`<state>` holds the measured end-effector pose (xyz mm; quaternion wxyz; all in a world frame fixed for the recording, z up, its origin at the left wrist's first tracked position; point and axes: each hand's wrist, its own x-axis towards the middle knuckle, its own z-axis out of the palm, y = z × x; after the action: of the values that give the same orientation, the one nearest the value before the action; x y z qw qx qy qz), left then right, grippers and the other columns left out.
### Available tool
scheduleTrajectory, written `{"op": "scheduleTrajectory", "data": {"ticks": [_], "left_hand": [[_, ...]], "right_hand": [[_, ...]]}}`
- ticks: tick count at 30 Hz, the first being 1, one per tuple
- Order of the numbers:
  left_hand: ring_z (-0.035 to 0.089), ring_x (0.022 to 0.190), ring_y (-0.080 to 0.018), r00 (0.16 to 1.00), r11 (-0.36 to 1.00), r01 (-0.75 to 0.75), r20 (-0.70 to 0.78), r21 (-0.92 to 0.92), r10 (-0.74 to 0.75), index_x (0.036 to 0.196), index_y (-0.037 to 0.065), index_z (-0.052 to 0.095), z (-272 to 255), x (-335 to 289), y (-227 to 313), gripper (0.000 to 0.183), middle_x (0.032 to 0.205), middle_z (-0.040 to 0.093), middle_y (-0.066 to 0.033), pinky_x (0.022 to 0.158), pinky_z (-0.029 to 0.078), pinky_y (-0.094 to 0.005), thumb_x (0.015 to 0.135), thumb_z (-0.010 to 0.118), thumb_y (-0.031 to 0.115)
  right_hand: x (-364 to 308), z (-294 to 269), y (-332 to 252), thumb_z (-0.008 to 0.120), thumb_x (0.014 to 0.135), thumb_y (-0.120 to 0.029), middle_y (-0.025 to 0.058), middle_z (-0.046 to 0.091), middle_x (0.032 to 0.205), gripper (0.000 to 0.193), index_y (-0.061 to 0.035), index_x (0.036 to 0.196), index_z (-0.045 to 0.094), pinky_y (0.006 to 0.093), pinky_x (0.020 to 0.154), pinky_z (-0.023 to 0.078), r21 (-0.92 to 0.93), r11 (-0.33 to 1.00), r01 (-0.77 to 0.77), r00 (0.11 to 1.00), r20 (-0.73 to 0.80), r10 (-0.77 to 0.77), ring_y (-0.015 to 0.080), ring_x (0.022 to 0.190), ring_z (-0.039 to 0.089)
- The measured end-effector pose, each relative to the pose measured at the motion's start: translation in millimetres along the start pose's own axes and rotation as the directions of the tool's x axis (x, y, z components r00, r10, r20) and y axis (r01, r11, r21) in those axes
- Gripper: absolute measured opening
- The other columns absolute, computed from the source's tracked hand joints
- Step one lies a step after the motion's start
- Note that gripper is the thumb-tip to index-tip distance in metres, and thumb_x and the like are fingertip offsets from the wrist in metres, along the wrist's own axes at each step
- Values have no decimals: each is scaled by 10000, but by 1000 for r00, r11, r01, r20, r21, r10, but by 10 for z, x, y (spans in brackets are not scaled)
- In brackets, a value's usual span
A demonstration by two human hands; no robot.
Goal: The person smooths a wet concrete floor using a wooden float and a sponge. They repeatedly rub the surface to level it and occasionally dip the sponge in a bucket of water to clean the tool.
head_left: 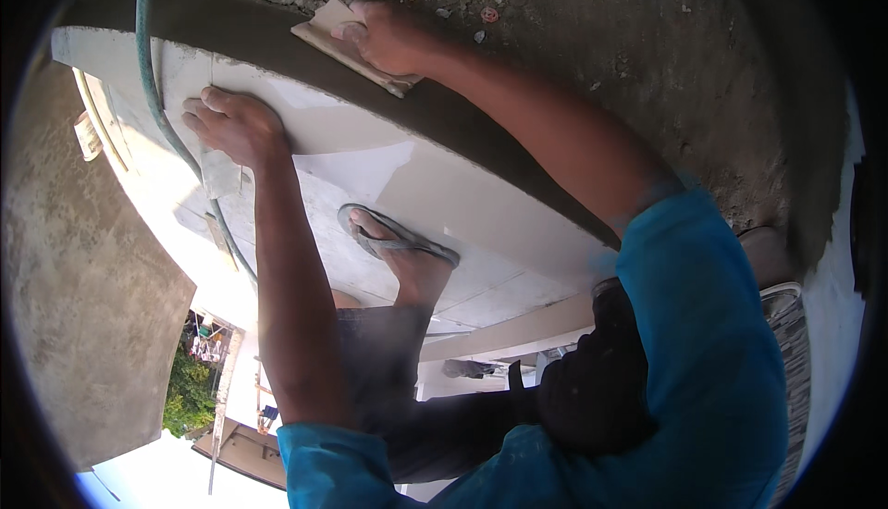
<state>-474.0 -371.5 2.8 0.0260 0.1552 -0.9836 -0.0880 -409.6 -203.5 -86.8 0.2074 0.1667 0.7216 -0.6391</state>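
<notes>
My right hand [387, 39], closed, grips a flat rectangular plastering float [338, 44]. The float's face lies against a strip of dark, smooth wet mortar [435, 139] that runs beside a long pale ledge [462, 199]. Over that ledge, my left hand [239, 128] is closed with its fingers curled; what they hold, if anything, is hidden. Just below those fingers hangs a pale, translucent piece [220, 174], too unclear to name. A thin line shows above the same hand.
A green hose [145, 37] crosses the ledge left of my left hand. My sandalled foot [393, 236] stands on the pale surface. Rough cement with loose pebbles [573, 9] spreads beyond the mortar strip. A grey concrete surface [83, 287] lies at the left.
</notes>
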Motion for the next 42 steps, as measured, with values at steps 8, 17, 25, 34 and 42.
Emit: {"op": "scheduleTrajectory", "data": {"ticks": [8,17,25,34,42], "left_hand": [[215,1490,-409,999,999,18,31,-43,-17,1519,-56,300,-12,-26,-10,687,1603,216,-277,1198,250,-505,1052,206,439],[228,1496,-372,998,999,7,61,-46,-4,1522,-61,293,66,-16,1,682,1615,220,-239,1200,270,-489,1051,202,423],[264,1470,-397,996,998,62,59,-32,-60,1502,-45,334,-18,10,-30,656,1600,237,-233,1190,313,-512,1055,203,418],[266,1468,-406,993,987,104,72,-125,-95,1520,-29,304,-18,-27,-9,668,1605,225,-235,1199,312,-510,1053,186,433],[379,1392,-427,997,990,46,68,-130,-37,1469,-66,374,81,-34,89,646,1553,301,-257,1137,374,-528,1050,216,398]], "right_hand": [[-3175,-1232,1321,567,1010,-277,172,676,1172,436,-8,1352,547,367,975,480,58,938,-342,931,156,330,237,1088,659],[-255,-6,-174,563,993,-454,212,699,948,465,0,1080,620,474,804,517,76,991,110,991,-87,-103,362,917,696],[-768,-274,701,563,993,-480,193,680,951,507,5,1125,631,422,825,485,44,999,-2,994,109,-2,297,898,648],[-3886,-1542,1626,557,997,-216,131,643,1221,458,1,1396,500,323,993,452,163,832,-530,846,157,509,167,1115,596],[-1208,-387,502,541,1011,-464,260,631,880,475,9,967,561,482,769,484,106,986,127,990,-70,-120,408,848,640]]}}
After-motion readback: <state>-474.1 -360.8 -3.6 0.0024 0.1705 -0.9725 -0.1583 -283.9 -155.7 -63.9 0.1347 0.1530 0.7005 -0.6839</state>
